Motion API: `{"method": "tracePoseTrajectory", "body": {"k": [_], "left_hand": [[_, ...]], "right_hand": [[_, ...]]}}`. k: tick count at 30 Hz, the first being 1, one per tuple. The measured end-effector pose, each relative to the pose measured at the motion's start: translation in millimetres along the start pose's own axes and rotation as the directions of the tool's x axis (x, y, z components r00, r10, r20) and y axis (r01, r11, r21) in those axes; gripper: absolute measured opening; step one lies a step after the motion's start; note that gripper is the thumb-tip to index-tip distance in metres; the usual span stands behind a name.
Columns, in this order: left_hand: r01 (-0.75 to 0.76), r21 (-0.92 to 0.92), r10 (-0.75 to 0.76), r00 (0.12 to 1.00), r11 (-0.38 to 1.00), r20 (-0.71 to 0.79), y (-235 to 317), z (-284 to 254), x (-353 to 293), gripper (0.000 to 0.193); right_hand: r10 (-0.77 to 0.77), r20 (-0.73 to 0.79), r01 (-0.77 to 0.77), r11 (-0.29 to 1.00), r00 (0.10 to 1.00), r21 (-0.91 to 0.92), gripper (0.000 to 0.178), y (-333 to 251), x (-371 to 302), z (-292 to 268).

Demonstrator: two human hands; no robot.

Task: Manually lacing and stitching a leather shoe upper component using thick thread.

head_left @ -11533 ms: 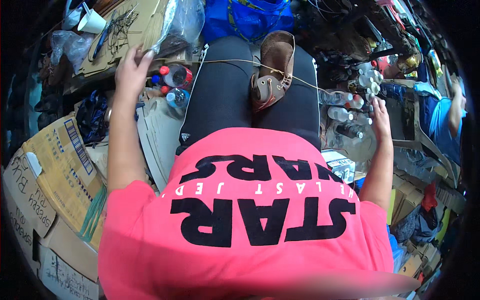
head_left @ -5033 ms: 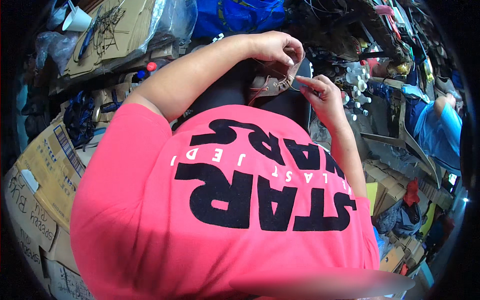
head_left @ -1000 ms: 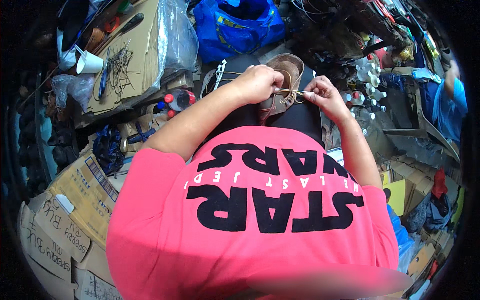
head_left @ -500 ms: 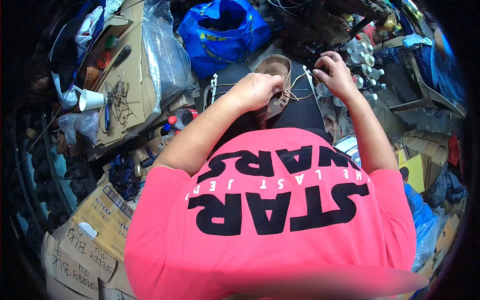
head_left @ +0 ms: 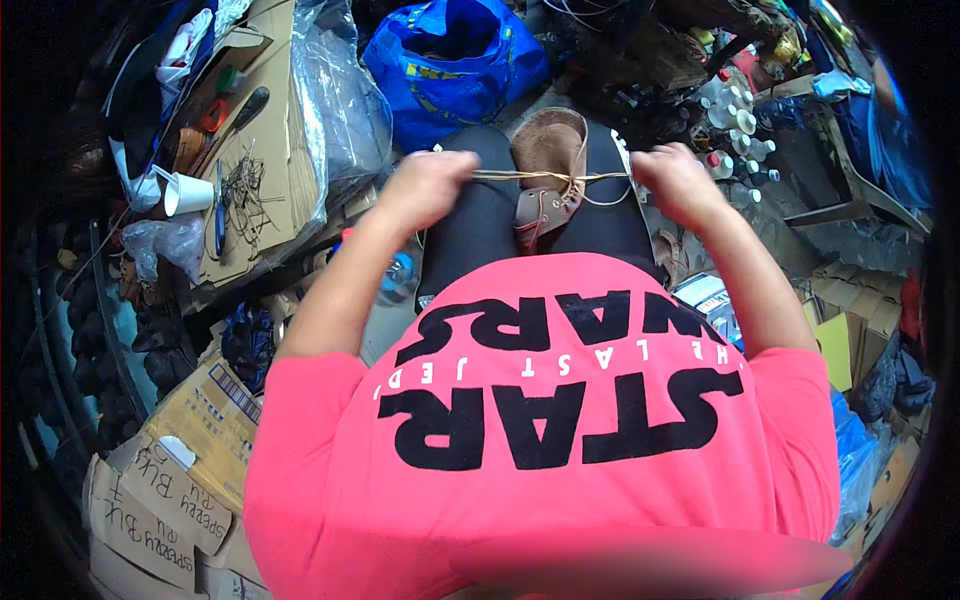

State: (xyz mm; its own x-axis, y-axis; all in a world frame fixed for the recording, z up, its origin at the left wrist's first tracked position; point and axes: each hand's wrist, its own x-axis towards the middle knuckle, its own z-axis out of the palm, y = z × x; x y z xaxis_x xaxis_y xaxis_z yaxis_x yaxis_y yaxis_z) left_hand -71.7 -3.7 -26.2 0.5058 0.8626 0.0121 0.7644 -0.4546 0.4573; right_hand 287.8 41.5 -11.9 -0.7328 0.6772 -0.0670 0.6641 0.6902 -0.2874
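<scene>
A brown leather shoe piece (head_left: 550, 145) sits upright between my thighs, its open, suede-like side facing up and a row of stitches along its lower edge. A pale thread (head_left: 510, 175) runs out from that edge to both sides and is stretched nearly straight. To the left, my left hand (head_left: 430, 188) is closed on one end of the thread. On the right side, my right hand (head_left: 678, 182) is in a fist around the other end, near my right knee. A loose loop of thread hangs under the right stretch. Whether a needle is held cannot be made out.
Beyond my knees stands a blue bag (head_left: 450, 60). On the left, flattened cardboard (head_left: 275, 130) carries wire bits (head_left: 243, 195), an awl-like tool (head_left: 250, 108) and a white cup (head_left: 187, 193). Several plastic bottles (head_left: 740, 120) cluster at the right, near a dark angled frame (head_left: 850, 212).
My left hand has left the shoe and moved left, drawing the thread out. My right hand has come down a little and closed. The slack thread is now mostly taut.
</scene>
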Motion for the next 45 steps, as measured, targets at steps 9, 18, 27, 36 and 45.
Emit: {"method": "tracePoseTrajectory", "body": {"k": [9,18,27,36,45], "left_hand": [[-0.147,-0.985,0.063,0.988,0.088,-0.142,103,-42,43,0.015],[0.348,0.099,-0.318,0.919,0.932,-0.232,-46,-114,-66,0.023],[0.792,-0.079,-0.636,0.421,0.605,-0.647,-101,-205,-172,0.034],[0.237,-0.390,-0.231,0.971,0.890,0.064,42,9,0,0.026],[0.477,-0.519,-0.476,0.867,0.710,0.146,-3,-18,-41,0.024]], "right_hand": [[0.277,-0.059,0.149,-0.317,0.959,0.937,0.022,-65,61,-6],[0.582,0.107,-0.572,0.721,0.806,0.391,0.028,41,-93,-5],[0.918,0.044,-0.907,0.396,0.394,-0.143,0.043,207,-265,-29],[0.329,0.237,-0.374,0.456,0.914,0.808,0.021,-22,-19,37],[0.462,0.181,-0.415,0.474,0.868,0.777,0.028,-2,-39,0]]}}
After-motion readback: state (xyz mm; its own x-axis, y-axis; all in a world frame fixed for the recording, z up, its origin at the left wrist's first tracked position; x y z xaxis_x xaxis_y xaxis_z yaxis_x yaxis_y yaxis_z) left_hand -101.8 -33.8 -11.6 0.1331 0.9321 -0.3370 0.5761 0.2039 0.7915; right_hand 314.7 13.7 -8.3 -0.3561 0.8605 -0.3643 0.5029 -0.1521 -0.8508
